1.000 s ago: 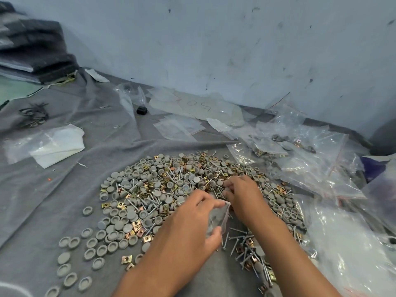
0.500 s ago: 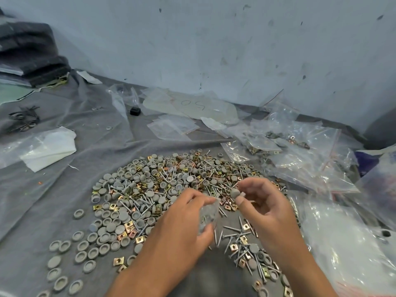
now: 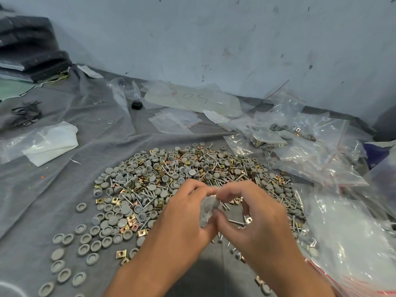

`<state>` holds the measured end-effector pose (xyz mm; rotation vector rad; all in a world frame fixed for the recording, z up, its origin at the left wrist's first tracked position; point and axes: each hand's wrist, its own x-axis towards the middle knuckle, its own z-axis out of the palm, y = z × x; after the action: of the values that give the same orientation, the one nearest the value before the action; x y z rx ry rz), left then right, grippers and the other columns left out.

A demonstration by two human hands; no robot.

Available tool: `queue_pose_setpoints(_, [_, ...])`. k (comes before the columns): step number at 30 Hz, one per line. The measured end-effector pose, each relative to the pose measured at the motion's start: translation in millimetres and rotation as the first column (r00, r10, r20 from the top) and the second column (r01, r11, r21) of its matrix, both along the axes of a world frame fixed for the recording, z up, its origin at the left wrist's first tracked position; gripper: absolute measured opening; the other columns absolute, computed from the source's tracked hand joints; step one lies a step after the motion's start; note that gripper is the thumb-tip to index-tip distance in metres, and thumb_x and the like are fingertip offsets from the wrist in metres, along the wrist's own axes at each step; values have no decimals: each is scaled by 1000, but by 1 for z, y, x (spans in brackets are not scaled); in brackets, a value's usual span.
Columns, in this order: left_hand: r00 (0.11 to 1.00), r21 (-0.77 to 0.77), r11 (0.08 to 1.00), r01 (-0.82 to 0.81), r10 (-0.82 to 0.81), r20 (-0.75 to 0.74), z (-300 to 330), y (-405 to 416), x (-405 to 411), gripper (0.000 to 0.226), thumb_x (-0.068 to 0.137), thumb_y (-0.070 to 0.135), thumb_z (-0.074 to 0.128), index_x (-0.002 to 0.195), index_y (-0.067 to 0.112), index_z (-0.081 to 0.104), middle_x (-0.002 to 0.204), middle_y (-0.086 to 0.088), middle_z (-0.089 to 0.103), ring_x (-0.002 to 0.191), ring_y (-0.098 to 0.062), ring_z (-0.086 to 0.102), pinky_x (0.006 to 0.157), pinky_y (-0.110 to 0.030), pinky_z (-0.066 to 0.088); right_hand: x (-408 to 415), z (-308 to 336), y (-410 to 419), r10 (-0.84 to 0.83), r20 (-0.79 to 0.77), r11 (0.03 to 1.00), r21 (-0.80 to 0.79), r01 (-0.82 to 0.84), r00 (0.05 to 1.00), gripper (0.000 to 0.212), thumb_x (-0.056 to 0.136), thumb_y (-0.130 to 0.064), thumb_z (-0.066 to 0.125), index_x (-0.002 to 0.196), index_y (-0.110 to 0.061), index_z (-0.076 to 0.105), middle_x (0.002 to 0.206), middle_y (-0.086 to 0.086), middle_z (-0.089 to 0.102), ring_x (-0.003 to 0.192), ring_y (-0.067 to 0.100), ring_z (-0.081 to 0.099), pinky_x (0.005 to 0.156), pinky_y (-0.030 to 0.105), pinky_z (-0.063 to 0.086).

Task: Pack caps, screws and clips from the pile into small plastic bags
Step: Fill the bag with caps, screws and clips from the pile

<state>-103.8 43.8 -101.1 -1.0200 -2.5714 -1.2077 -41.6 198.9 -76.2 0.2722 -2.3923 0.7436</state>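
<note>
the left hand is pinching a small plastic bag upright above the pile on the grey tabletop, seemingly holding its mouth up, while the right hand's curled fingers are meeting at that mouth, probably dropping a part inside.

a small packing workshop, by the look of it: a desk draped in grey cloth against a scuffed, stained wall, a loose pile of grey caps, screws and brass clips heaped on it, clear zip bags strewn at the right, dark folded material stacked in the corner.
</note>
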Motion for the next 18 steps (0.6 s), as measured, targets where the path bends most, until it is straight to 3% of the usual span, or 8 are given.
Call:
queue_pose_setpoints(2, [1000, -3, 1000, 11, -11, 6, 1, 0, 1, 39, 83, 43, 59, 122, 44, 57, 112, 32, 44, 93, 11, 52, 67, -9, 43, 0, 0, 0, -3, 9, 1000, -6, 3, 1000, 28, 81, -24, 80, 104, -29, 64, 96, -22, 60, 91, -1, 59, 79, 9, 42])
queue_pose_setpoints(4, [1000, -9, 1000, 24, -24, 13, 1, 1, 3, 42, 86, 45, 60, 128, 41, 56, 114, 34, 42, 100, 14, 51, 78, -2, 41, -1, 4, 5, -29, -3, 995, -99, 28, 1000, 17, 85, -32, 72, 100, -32, 64, 93, -21, 62, 87, 3, 60, 75, 8, 40])
queue_pose_setpoints(6, [999, -27, 998, 49, -48, 17, -1, 1, 4, 46, 87, 43, 61, 132, 44, 51, 117, 36, 40, 99, 14, 52, 81, -2, 43, -4, 6, 15, -62, 5, 974, -217, 61, 998, 12, 87, -28, 69, 96, -34, 63, 89, -17, 64, 80, 4, 60, 69, 7, 40])
queue_pose_setpoints(8, [996, -64, 994, 85, -83, 26, -2, 2, 5, 49, 87, 40, 64, 132, 50, 46, 118, 36, 37, 93, 10, 56, 80, -9, 50, -15, 4, 24, -77, 92, 967, -236, 97, 993, 17, 92, -20, 68, 96, -35, 63, 90, -18, 65, 79, 3, 62, 67, 6, 42])
queue_pose_setpoints(13, [992, -134, 983, 128, -125, 31, -6, 2, 3, 48, 88, 36, 70, 132, 41, 52, 115, 31, 35, 94, 5, 54, 75, -9, 44, -88, -12, 20, -47, 476, 999, 25, 40, 878, 24, 94, -30, 63, 113, -44, 60, 103, -26, 59, 95, -8, 57, 90, 19, 51])
queue_pose_setpoints(16, [995, -122, 988, 95, -91, 41, -8, -2, -1, 46, 89, 38, 68, 132, 41, 53, 116, 29, 37, 100, 4, 52, 82, -12, 39, -129, -18, 12, 7, 576, 983, 145, -110, 818, 34, 94, -33, 66, 124, -47, 60, 126, -22, 55, 114, -1, 50, 106, 28, 41])
queue_pose_setpoints(18, [995, -110, 990, 92, -86, 57, -8, -3, -2, 45, 90, 38, 66, 133, 42, 52, 118, 29, 38, 100, 4, 52, 79, -10, 36, -147, -21, 10, 4, 584, 955, 238, -175, 811, 37, 95, -29, 66, 128, -44, 60, 132, -15, 55, 117, 3, 48, 107, 28, 39])
